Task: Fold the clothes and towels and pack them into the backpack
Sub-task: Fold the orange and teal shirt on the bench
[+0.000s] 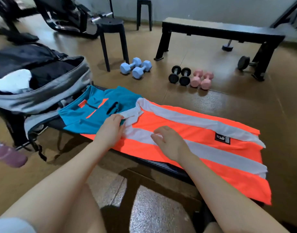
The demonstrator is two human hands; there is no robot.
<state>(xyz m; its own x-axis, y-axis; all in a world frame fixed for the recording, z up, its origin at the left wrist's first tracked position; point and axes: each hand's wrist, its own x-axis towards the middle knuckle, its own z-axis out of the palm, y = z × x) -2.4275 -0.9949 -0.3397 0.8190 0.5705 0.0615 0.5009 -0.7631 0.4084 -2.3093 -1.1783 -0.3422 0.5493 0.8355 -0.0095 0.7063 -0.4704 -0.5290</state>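
An orange shirt with white stripes [203, 132] lies spread flat across a black bench [154, 163] in front of me. A teal shirt with orange trim [100, 108] lies flat at its left end, partly under it. My left hand [110, 130] pinches the white collar of the orange shirt near the teal one. My right hand [171, 142] hovers over the middle of the orange shirt, fingers spread, holding nothing. A grey and black backpack [43, 91] stands unzipped at the bench's left end, with white and dark cloth inside.
On the brown floor beyond the bench lie blue dumbbells [136, 68], black dumbbells [179, 75] and pink dumbbells [202, 79]. A black stool [112, 31] and a second black bench [220, 32] stand farther back. A purple bottle [8, 155] is at the left edge.
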